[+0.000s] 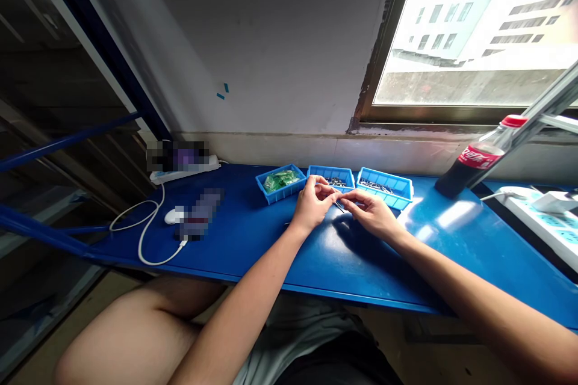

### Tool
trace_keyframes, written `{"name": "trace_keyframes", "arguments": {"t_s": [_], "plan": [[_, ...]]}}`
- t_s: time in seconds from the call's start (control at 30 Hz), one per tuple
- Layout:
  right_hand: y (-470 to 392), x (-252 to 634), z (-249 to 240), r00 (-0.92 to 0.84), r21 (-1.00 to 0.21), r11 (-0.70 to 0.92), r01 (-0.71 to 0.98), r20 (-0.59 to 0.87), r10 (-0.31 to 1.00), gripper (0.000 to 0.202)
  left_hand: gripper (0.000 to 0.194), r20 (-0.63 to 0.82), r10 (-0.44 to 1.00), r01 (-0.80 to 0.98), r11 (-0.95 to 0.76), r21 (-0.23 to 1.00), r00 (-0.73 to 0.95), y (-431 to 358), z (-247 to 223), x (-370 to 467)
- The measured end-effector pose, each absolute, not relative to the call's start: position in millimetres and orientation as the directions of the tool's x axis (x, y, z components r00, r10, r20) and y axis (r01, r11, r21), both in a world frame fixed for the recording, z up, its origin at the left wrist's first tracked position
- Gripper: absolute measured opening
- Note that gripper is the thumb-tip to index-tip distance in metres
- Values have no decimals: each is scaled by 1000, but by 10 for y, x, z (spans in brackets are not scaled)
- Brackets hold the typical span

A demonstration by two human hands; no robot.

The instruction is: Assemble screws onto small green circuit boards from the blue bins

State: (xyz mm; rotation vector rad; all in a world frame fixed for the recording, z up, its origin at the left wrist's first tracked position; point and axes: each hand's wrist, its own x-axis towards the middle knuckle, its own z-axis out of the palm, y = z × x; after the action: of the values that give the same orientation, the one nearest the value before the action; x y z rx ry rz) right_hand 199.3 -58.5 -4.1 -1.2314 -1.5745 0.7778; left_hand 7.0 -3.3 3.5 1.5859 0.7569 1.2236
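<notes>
In the head view, my only one, my two hands meet near the middle of the frame, over the blue table (253, 228). My left hand (311, 201) is curled, thumb and forefinger pinched on a thin dark piece (339, 207) that pokes out below the fingertips. My right hand (368, 210) comes in from the lower right with its fingertips touching the left's; they hide whether they grip the piece too.

Just beyond, toward the wall, sit three blue bins: the left bin (288, 194) with green packets (280, 179), the middle bin (329, 171) with small dark parts (336, 182), and the right bin (403, 198) with slim dark-and-silver parts (376, 185).

I'd judge I'm partway through handling one piece; my fingers cover too much to tell what is done to it. All three bins hold stock, so plenty looks untouched, and I can't make out any finished piece.
</notes>
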Motion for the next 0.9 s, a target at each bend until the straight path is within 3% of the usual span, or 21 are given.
{"name": "trace_keyframes", "arguments": {"t_s": [0.17,0.37,0.6,0.9], "plan": [[-574,2005,-33,-75,-913,250,324,238,968,39,38,367,864,-31,-381,924,345,-30,36,59],[-571,2018,31,-14,-972,148,182,148,989,44,15,398,833,60,-453,889,384,-12,12,54],[-570,1979,-20,-50,-981,162,109,157,986,47,19,331,854,-18,-354,935,401,14,20,57],[-593,1968,-18,-86,-972,153,177,139,986,42,27,302,902,-99,-285,953,309,56,1,75]]}}
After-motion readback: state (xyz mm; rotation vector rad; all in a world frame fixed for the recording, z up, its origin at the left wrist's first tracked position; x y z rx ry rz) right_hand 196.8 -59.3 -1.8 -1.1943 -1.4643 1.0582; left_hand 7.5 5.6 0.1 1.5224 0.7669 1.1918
